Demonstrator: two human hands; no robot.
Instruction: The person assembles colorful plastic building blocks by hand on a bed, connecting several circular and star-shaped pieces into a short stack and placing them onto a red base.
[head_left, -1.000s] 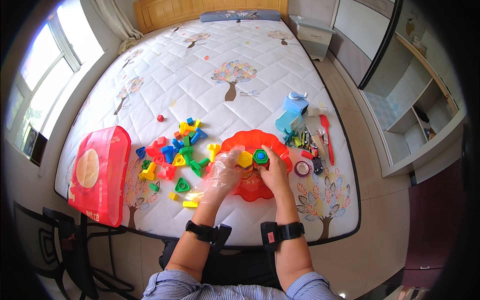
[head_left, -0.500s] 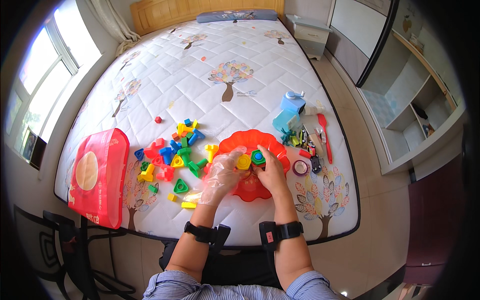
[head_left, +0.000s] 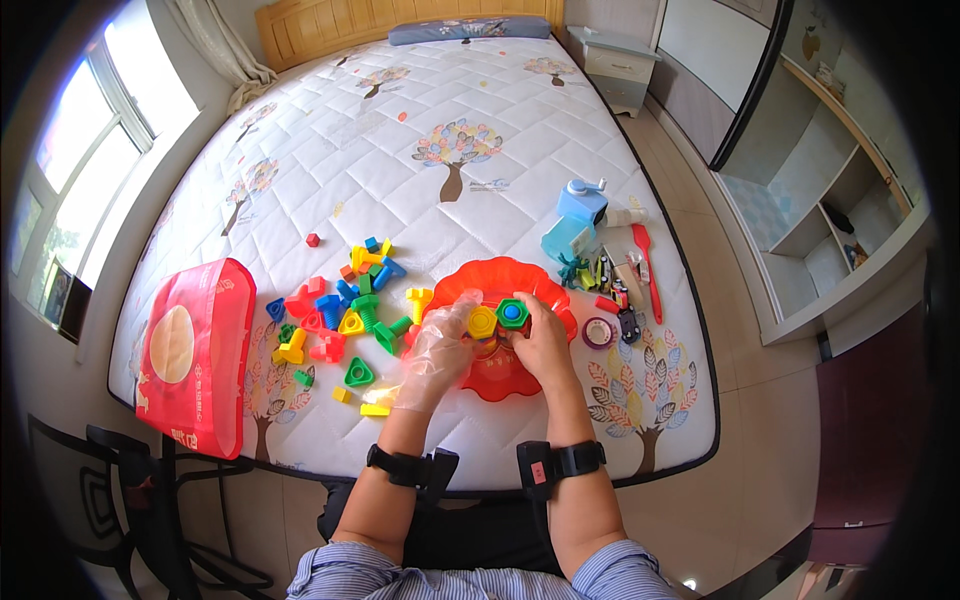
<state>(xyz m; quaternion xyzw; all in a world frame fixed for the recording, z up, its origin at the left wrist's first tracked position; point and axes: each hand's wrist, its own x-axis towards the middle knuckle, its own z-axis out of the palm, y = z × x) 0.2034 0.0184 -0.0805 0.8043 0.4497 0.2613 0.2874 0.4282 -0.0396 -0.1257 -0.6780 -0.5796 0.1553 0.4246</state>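
My left hand [head_left: 441,347], in a clear plastic glove, is closed on a yellow six-sided toy piece [head_left: 481,321]. Bare, my right hand [head_left: 546,346] grips a green toy nut [head_left: 513,324] between thumb and fingers, and a blue round bolt end [head_left: 511,312] shows in its hole. The two pieces are side by side, almost touching; I cannot tell whether they join. Both hands are over a red scalloped dish [head_left: 476,272]. To the left of my gloved hand are a yellow toy bolt [head_left: 419,301] and a green triangular nut [head_left: 359,373].
Several coloured toy bolts, nuts and cubes lie left of the dish, beside a red bag [head_left: 213,350]. At right are a light blue crank toy [head_left: 583,205], a roll of tape [head_left: 599,333], a red spatula [head_left: 644,250] and small toys. Everything lies on a patterned mattress [head_left: 540,140].
The green nut has tilted slightly in my right hand, so its face with the blue end shows more fully. Both hands stay over the dish.
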